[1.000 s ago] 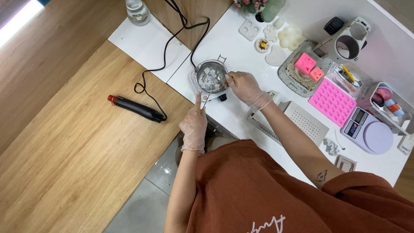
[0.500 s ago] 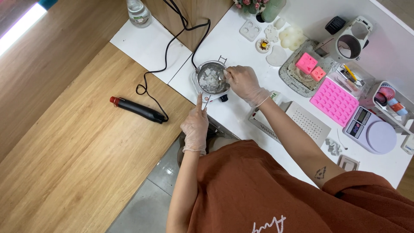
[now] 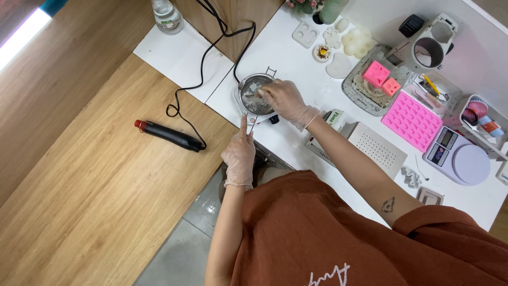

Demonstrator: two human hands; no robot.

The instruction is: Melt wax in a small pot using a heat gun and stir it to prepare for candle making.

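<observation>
Both gloved hands work at a small metal pot [image 3: 254, 94] on the white table [image 3: 296, 53]. My right hand [image 3: 283, 99] reaches over its rim, fingers curled; what they grip I cannot tell. My left hand [image 3: 239, 154] pinches the pot's handle [image 3: 252, 125].

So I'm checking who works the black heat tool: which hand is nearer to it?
Left. The left hand sits just right of the black heat tool, not touching it; the right hand is farther off, over the metal pot.
</observation>
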